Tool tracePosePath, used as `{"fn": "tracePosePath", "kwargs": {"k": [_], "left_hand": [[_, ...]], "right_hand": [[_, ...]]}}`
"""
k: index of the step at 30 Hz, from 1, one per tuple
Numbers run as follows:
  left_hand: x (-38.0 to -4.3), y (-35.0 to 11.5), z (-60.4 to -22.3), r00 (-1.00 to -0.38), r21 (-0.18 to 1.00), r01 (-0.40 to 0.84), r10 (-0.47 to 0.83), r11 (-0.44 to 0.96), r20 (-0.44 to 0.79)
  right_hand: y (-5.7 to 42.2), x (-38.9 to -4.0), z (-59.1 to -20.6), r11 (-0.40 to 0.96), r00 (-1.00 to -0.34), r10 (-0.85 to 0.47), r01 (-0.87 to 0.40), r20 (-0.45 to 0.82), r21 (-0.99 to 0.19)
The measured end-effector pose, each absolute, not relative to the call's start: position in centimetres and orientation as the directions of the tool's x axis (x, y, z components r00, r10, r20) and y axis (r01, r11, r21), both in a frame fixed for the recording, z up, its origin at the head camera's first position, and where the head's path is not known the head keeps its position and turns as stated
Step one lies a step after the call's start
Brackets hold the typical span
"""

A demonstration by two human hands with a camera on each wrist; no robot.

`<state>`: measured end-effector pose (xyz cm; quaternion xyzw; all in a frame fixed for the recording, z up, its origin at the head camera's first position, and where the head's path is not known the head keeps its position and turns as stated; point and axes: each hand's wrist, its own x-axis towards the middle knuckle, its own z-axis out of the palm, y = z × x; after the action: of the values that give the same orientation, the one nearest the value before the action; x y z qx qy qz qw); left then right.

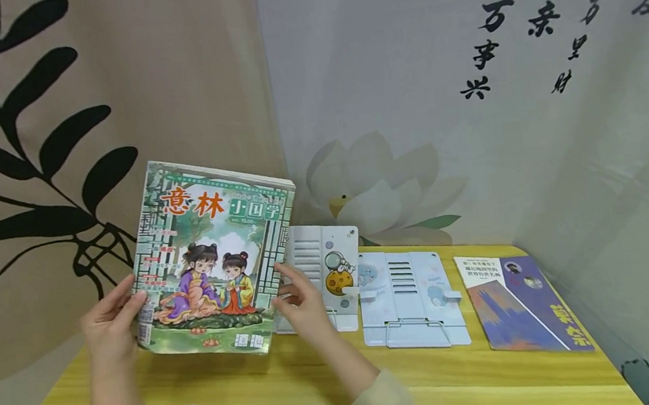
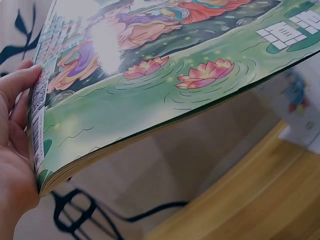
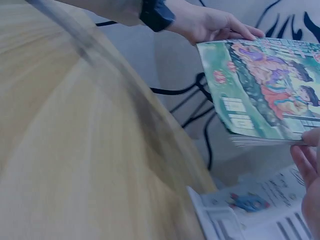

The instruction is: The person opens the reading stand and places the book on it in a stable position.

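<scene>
A green illustrated magazine [image 1: 209,262] with two cartoon figures on its cover is held up above the table, tilted toward the head camera. My left hand [image 1: 113,321] grips its left edge, thumb on the cover and fingers behind. On the opposite edge my right hand [image 1: 305,306] pinches the magazine between thumb and fingers. In the left wrist view pink lotus flowers [image 2: 205,75] show on the lower cover. Behind the magazine stands a white book stand [image 1: 340,252] with an astronaut picture, partly hidden. Beside it is a second, pale blue book stand [image 1: 412,297].
A purple and white book [image 1: 529,304] lies at the right side of the wooden table [image 1: 248,399]. Fabric walls with a leaf print [image 1: 28,143] and black characters [image 1: 545,20] enclose the table at the back and sides.
</scene>
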<state>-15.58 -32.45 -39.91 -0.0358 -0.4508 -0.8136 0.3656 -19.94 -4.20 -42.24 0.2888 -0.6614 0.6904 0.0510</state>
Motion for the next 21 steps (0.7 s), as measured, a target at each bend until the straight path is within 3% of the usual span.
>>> {"fn": "tracePosePath", "kwargs": {"k": [6, 11, 18, 21], "left_hand": [[-16.4, -29.7, -39.5, -0.78, 0.788, 0.564, -0.471, -0.245, 0.412], [-17.0, -28.2, -39.4, -0.826, 0.845, 0.522, -0.315, -0.114, 0.468], [-18.1, -27.3, -38.6, -0.876, 0.857, 0.415, -0.122, 0.305, 0.467], [-18.9, -27.2, -37.9, -0.898, 0.829, 0.393, -0.027, 0.399, 0.439]], "right_hand": [[-0.9, -19.9, -40.6, -0.097, -0.821, -0.249, -0.507, 0.514, -0.856], [1.4, -19.9, -39.6, -0.014, -0.818, -0.253, -0.531, 0.517, -0.847], [4.3, -19.7, -37.9, 0.106, -0.831, -0.265, -0.529, 0.488, -0.842], [5.4, -20.0, -37.4, 0.141, -0.826, -0.272, -0.541, 0.493, -0.829]]}}
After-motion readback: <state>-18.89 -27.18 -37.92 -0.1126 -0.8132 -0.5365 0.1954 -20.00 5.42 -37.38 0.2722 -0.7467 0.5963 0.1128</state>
